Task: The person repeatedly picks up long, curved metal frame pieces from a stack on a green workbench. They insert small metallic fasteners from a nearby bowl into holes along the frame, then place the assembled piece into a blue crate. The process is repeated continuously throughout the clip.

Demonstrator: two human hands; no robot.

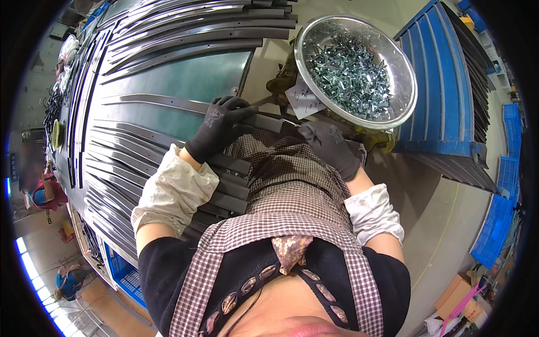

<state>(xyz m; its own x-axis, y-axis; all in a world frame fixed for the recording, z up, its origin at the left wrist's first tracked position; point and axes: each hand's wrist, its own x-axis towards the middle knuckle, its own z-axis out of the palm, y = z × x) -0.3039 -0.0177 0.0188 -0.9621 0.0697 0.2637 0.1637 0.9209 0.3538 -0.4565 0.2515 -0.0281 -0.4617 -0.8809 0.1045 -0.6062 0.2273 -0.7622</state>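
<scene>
My left hand (pixel 220 128), in a dark work glove, is closed around a long dark metal strip (pixel 266 122) near its end. The strip's far part lies across the green table top, and its end sticks out past my fingers over my lap. My right hand (pixel 332 147), gloved alike, is closed in a pinch just right of that end. A small shiny piece (pixel 289 122) shows between its fingertips and the strip; its exact shape is too small to tell. A steel bowl (pixel 412 92) at the far right holds a heap of small shiny metal clips (pixel 351 76).
Many similar dark strips (pixel 196 36) lie on the green table (pixel 168 81), with more (pixel 129 163) nearer me. A handwritten paper (pixel 303 100) hangs beside the bowl. To the right stands a blue ribbed metal bin (pixel 435 84). Other people (pixel 70 281) are at the far left.
</scene>
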